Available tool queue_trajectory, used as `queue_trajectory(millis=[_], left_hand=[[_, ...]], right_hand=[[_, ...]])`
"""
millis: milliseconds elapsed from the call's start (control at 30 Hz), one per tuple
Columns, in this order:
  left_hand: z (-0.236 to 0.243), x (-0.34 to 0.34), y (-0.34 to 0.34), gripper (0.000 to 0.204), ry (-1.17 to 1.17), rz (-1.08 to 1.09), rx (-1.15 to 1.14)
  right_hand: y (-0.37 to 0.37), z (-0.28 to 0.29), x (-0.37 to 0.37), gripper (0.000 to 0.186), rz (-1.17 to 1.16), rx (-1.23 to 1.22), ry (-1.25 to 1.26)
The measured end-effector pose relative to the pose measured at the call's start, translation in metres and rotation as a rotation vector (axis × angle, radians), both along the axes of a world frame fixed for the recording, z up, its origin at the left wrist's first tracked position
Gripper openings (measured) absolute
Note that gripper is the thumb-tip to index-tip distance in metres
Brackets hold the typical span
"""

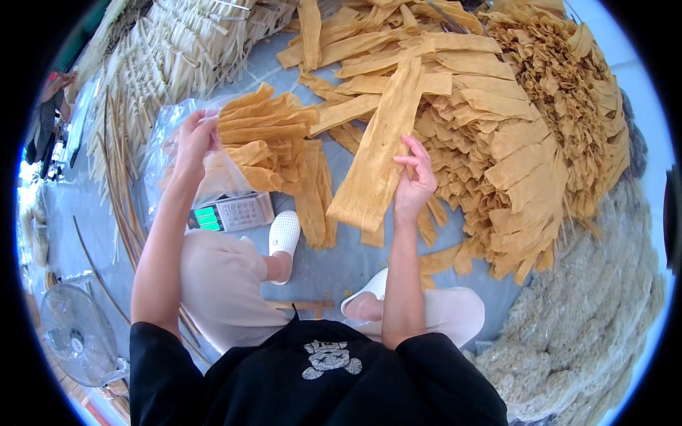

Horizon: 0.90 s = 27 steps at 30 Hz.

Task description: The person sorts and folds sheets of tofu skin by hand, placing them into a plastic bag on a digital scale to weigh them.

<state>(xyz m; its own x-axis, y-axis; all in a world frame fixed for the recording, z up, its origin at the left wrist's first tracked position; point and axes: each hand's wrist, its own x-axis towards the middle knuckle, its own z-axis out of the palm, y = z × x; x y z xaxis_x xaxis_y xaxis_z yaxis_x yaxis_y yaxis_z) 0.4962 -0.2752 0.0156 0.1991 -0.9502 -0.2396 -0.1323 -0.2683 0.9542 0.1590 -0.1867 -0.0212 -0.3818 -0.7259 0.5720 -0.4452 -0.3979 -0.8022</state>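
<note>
My right hand (pixel 415 181) grips a long, flat, golden-brown dried strip (pixel 375 153) by its right edge, holding it up at a slant above the floor. To the left, my left hand (pixel 195 140) is closed on the edge of a clear plastic bag (pixel 162 145). Similar golden-brown strips (pixel 266 122) fill the bag and stick out of its opening to the right. Beneath the bag is a digital scale (pixel 241 211) with a lit green display and a keypad. A few more strips (pixel 312 192) hang or lie just right of the bag.
A large heap of golden-brown strips (pixel 490 149) spreads across the right and far side. Pale dried strips (pixel 177 46) are piled at the far left, beside long thin canes (pixel 117 170). Whitish bundles in plastic (pixel 575 319) lie at right; a fan (pixel 77 337) stands lower left.
</note>
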Motion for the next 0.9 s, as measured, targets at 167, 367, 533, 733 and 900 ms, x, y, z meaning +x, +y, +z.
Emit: queue_trajectory(millis=[167,367,533,733,900], left_hand=[[-0.007,0.003,-0.002,0.016,0.049,0.024,-0.036],[-0.012,-0.005,-0.005,0.016,0.013,0.025,-0.027],[-0.025,-0.008,-0.006,0.013,0.050,0.020,0.022],[-0.039,-0.007,-0.011,0.006,-0.024,-0.053,-0.012],[-0.041,0.001,-0.025,0.008,0.255,0.187,-0.333]], right_hand=[[0.016,0.005,0.005,0.016,0.028,-0.019,-0.144],[0.031,0.029,0.012,0.012,-0.107,0.015,0.160],[0.039,0.052,0.009,0.010,-0.226,0.020,0.408],[0.047,0.069,-0.003,0.014,-0.058,0.373,-0.235],[0.055,0.070,-0.013,0.015,0.057,0.355,-0.430]])
